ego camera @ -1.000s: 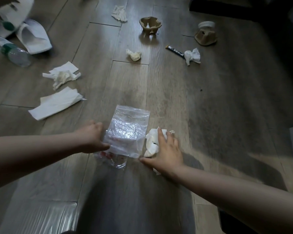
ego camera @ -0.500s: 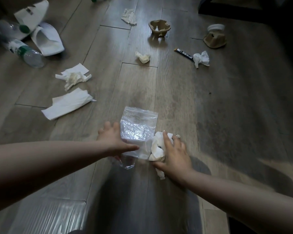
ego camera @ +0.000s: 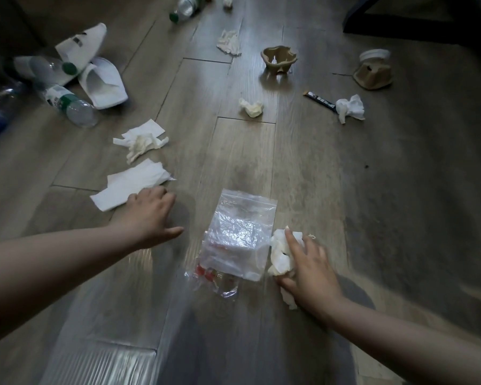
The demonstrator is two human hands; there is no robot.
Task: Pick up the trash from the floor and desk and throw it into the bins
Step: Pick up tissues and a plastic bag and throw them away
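On the wooden floor between my hands lies a clear zip bag (ego camera: pixel 242 232), with nothing holding it. My right hand (ego camera: pixel 310 270) grips a crumpled white tissue (ego camera: pixel 279 255) just right of the bag, index finger over it and thumb beneath. My left hand (ego camera: pixel 150 215) reaches out to the left, thumb spread. Its fingertips rest on the near edge of a flat white tissue (ego camera: pixel 128 183). Another crumpled tissue (ego camera: pixel 140 141) sits just beyond that one.
Plastic bottles (ego camera: pixel 72 105) and white slippers (ego camera: pixel 103 84) lie at the far left. Farther ahead are a small yellowish paper wad (ego camera: pixel 252 107), a tissue (ego camera: pixel 350 108) beside a black sachet (ego camera: pixel 318 100), two cardboard cup pieces (ego camera: pixel 279 61), and dark furniture (ego camera: pixel 400 29) at the top right.
My left hand has let go of the zip bag and moved left onto the flat tissue. My right hand still grips the crumpled tissue beside the bag.
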